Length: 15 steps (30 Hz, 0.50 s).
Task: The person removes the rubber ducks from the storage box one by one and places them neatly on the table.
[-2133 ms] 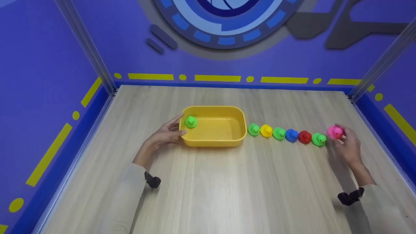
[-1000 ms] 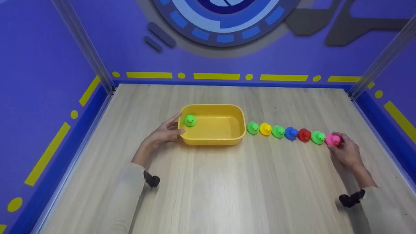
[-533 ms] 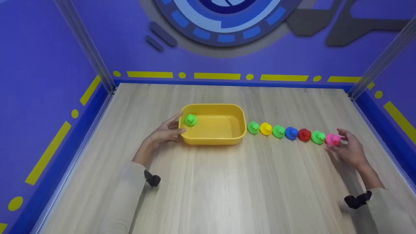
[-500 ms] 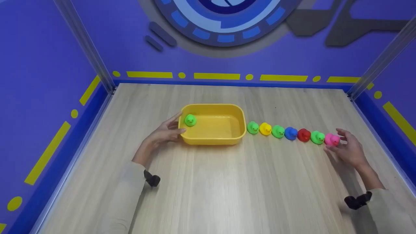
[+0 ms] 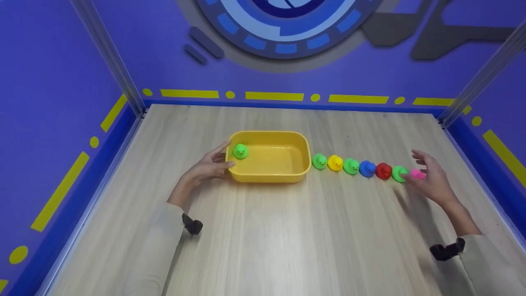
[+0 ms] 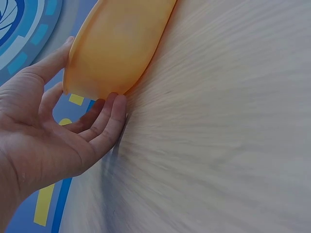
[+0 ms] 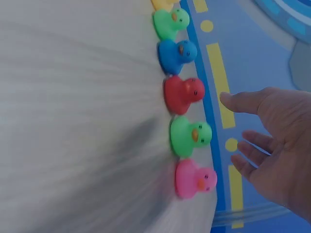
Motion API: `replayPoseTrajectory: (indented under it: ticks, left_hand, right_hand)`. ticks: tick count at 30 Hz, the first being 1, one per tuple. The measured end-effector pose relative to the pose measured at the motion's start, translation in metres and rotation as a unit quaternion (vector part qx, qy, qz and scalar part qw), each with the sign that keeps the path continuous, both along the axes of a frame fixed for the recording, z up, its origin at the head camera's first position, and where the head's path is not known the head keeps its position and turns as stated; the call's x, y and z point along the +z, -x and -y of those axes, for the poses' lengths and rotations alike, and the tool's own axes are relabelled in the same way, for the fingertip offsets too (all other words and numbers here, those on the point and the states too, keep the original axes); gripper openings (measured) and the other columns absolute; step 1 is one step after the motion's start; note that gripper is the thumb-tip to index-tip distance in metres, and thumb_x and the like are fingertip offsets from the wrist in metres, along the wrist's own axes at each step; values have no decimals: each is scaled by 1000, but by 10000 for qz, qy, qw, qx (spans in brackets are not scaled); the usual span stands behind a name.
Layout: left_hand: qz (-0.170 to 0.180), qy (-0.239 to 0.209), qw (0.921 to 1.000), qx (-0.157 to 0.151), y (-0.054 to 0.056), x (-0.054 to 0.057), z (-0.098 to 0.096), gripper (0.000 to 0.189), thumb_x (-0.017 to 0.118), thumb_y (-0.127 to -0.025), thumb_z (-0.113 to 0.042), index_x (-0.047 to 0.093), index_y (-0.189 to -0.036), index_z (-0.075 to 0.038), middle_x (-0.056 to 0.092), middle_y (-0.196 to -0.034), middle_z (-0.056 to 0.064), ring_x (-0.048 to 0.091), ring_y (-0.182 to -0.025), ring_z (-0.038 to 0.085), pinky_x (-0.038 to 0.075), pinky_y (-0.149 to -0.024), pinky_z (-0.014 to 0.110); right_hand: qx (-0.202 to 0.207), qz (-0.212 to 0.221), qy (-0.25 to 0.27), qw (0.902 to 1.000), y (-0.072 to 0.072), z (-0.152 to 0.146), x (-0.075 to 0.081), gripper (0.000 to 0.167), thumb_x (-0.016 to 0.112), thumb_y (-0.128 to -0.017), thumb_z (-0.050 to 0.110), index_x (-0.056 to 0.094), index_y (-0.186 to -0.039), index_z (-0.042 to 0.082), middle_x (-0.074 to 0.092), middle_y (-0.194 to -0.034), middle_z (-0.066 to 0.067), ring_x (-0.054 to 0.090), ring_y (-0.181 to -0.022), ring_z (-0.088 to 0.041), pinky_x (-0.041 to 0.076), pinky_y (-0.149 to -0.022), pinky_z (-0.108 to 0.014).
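At the left end of a yellow plastic tub (image 5: 269,178), my left hand (image 5: 205,167) holds the rim and end wall between thumb and curled fingers. Inside the tub, near that end, sits a green rubber duck (image 5: 241,151). My right hand (image 5: 433,179) hovers with spread fingers over the row's right end, holding nothing. It partly covers the pink rubber duck (image 5: 418,174) in the head view. The right wrist view shows the pink duck whole, next to a green duck (image 7: 189,136) and apart from the fingers.
From the tub's right side runs a row of ducks: a green duck (image 5: 319,161), a yellow duck (image 5: 335,163), another green duck (image 5: 351,166), a blue duck (image 5: 367,169) and a red duck (image 5: 384,171). Blue panels (image 5: 271,78) wall the wooden table (image 5: 287,230) at back and sides.
My right hand set the pink duck down at the row's right end, let go of it, then rose and moved left above it. The left hand and tub have stayed put.
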<state>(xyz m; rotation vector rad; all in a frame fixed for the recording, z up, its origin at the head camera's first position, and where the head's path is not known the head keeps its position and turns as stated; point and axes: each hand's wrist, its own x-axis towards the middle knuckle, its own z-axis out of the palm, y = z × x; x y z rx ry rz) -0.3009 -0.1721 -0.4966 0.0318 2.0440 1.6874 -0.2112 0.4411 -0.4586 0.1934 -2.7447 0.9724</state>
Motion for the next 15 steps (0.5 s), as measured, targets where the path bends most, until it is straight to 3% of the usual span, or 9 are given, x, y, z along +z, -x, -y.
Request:
replayPoseTrajectory:
  ticks: [7, 15]
  left_hand:
    - [15, -74, 10000, -62, -2, -1, 0, 85, 72, -96, -21, 23, -161, -44, 31, -163, 12, 61, -117, 25, 59, -96, 39]
    - [-51, 97, 9999, -70, 1, 1, 0, 85, 74, -95, -23, 23, -162, -41, 33, -162, 13, 63, -117, 26, 59, -97, 40]
  right_hand:
    - [417, -348, 97, 9985, 17, 32, 5, 73, 76, -89, 2, 37, -150, -7, 48, -142, -35, 46, -127, -50, 25, -91, 8]
    - [801, -268, 270, 9961, 40, 72, 14, 68, 74, -93, 6, 39, -151, -4, 49, -146, -30, 47, -130, -45, 27, -93, 6]
